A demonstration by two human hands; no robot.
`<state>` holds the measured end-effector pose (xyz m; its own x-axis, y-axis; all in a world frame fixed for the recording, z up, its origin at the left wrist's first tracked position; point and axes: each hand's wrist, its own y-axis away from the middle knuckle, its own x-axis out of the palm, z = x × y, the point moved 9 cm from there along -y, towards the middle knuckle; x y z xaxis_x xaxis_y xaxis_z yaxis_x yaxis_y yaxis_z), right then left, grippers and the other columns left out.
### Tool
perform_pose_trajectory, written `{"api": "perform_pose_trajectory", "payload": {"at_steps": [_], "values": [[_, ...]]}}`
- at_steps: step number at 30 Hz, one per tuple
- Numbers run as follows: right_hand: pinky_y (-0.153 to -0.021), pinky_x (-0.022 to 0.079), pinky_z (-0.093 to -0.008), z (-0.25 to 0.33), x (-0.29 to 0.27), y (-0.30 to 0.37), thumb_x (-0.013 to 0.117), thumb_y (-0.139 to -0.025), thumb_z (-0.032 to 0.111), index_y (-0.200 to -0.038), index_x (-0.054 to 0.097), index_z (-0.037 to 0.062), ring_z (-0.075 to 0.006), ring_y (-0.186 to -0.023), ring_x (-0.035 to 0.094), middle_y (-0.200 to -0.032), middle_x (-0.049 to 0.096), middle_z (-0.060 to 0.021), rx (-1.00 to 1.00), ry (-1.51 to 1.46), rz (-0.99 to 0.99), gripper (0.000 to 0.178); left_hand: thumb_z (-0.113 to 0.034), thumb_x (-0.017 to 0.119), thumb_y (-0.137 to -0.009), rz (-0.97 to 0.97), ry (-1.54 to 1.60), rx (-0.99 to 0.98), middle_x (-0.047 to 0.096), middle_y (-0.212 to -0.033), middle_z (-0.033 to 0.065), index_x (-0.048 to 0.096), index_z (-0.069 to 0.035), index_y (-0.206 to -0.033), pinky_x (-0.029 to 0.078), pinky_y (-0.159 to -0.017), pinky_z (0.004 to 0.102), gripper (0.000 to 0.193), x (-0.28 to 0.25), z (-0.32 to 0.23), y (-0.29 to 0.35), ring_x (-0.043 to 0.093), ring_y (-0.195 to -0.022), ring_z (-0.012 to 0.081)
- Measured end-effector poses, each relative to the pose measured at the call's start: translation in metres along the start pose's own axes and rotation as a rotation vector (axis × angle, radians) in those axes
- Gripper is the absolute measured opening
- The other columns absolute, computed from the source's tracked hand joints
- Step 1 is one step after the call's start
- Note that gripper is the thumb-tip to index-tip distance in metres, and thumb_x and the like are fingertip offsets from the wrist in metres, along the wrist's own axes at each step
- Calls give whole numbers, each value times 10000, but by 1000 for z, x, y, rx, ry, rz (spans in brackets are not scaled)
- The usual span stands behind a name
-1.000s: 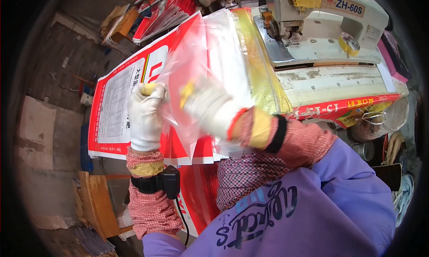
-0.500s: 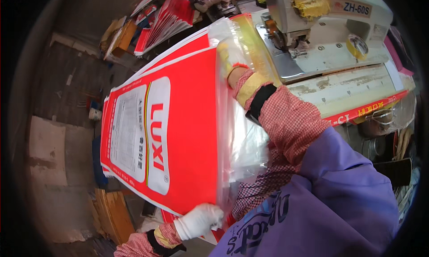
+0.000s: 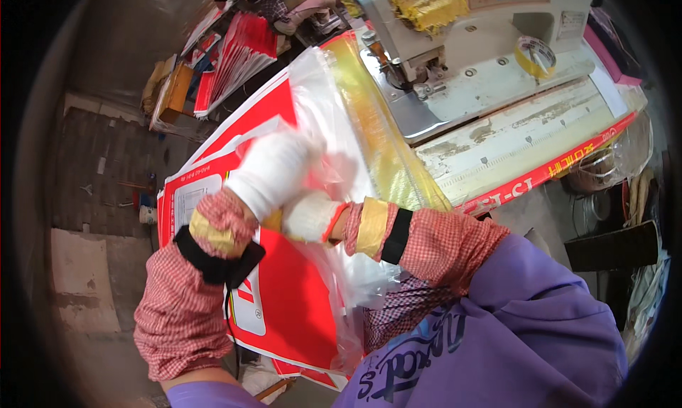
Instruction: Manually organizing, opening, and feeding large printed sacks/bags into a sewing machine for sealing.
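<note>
A stack of red and white printed bags [image 3: 298, 308] lies before me, with clear plastic liner film [image 3: 323, 88] sticking out of their right-hand edges. My left hand [image 3: 273, 170], in a white knit glove, reaches over the top bag near its far right corner. Its fingers are smeared by motion. Just below and to the right, my right hand [image 3: 309, 218], also gloved, lies close against it above the bag. The left hand and wrist partly cover the right one's fingers, so what either hand grips does not show.
At the upper right stands a pale industrial sewing machine [image 3: 490, 31], with a yellow tape roll [image 3: 536, 58] on its bed. Yellowish film [image 3: 369, 117] lies between machine and bags. More red bags [image 3: 245, 56] are fanned out at the far left, near another person's arm [image 3: 309, 7].
My left hand has moved from the bag's near corner up and across its far side. My right hand has come down and left toward it. The view has shifted slightly.
</note>
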<state>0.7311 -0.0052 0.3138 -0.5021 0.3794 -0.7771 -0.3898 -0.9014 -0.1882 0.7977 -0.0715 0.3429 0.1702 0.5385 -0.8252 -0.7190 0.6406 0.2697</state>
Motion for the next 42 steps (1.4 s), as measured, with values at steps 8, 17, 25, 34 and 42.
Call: {"api": "perform_pose_trajectory", "payload": {"at_steps": [8,17,25,34,42], "values": [[-742,501,-382,-23,14,-2,403,-833,336,-1265,433,174,-313,-893,601,-1106,574,-132,237,-575,-77,462,-144,508,-781,-337,-591,-417,547,-686,54,549,-104,-859,499,-501,352,97,-34,65,-3,617,-600,231],[-568,500,-370,73,45,56,584,-717,213,-786,656,128,-279,-666,627,-732,633,-102,-166,-397,-91,131,-149,448,-814,-5,-479,-630,630,-808,181,605,-31,-841,491,-678,421,199,-106,184,-42,617,-802,332],[-636,489,-359,-61,19,143,576,-738,218,-871,630,77,-283,-704,612,-757,623,-115,297,-716,-531,201,-299,381,-858,86,-355,-721,616,-972,150,636,-86,-950,455,-805,418,344,-148,174,-34,578,-933,333],[-678,479,-343,-62,-103,266,622,-726,204,-1164,490,55,-286,-769,603,-803,616,-140,644,135,-1237,481,-286,386,-856,76,-350,-674,626,-956,135,640,-95,-947,471,-773,408,330,-142,141,-46,594,-910,316],[-606,475,-376,-50,-78,229,576,-771,230,-1136,518,64,-302,-707,604,-817,617,-148,432,-485,-909,405,-290,393,-854,103,-371,-625,623,-962,149,637,-111,-956,472,-782,406,319,-136,128,-62,595,-910,320]]}}
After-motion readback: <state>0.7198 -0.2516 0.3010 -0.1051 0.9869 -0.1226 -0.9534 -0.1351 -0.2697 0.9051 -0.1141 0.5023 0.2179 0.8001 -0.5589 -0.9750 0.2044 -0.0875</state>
